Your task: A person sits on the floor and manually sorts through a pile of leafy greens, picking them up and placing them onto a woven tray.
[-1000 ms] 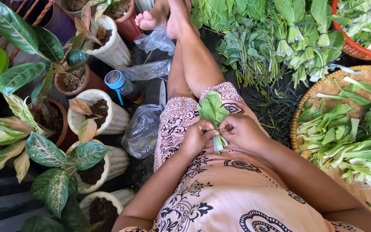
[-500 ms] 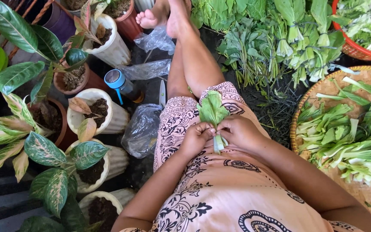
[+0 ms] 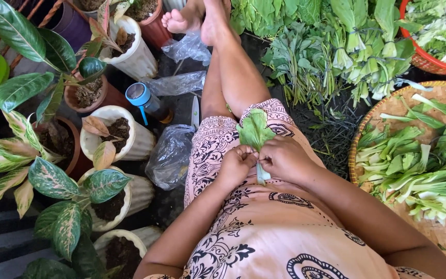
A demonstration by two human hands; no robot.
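— Where the patterned dress drapes over the lap, what are the hands doing?

— Both sit close together at the middle of the lap. The left hand [image 3: 237, 164] and the right hand [image 3: 284, 157] are each pinched narrow around the pale stem of one leafy green [image 3: 255, 132], almost touching one another. The leaf blade stands up and away from the body while the white stalk end pokes out below the fingers, toward the belly. Held that way, I'd judge, the base of the stem is right where the fingertips can work at it.

— And beside the person?

— On the right, a flat woven basket tray [image 3: 388, 106] lies near the thigh, carrying loose cut greens [image 3: 414, 170] with white stalks, an easy arm's reach from the lap. On the left, a crumpled clear plastic bag [image 3: 171, 155] lies on the dark floor against the leg, and past it a knife [image 3: 195, 112] lies flat, blade pointing away. A dark bottle with a blue cap [image 3: 145, 101] lies tipped just beside that.

— Further out?

— Potted plants [image 3: 114, 137] in white ribbed and brown pots crowd the left side, variegated leaves overhanging. Ahead, beyond the outstretched bare legs, bundles of leafy vegetables [image 3: 336, 51] are heaped on the floor, seemingly the unsorted stock. A red basket [image 3: 424, 59] with more greens shows at the far right corner.
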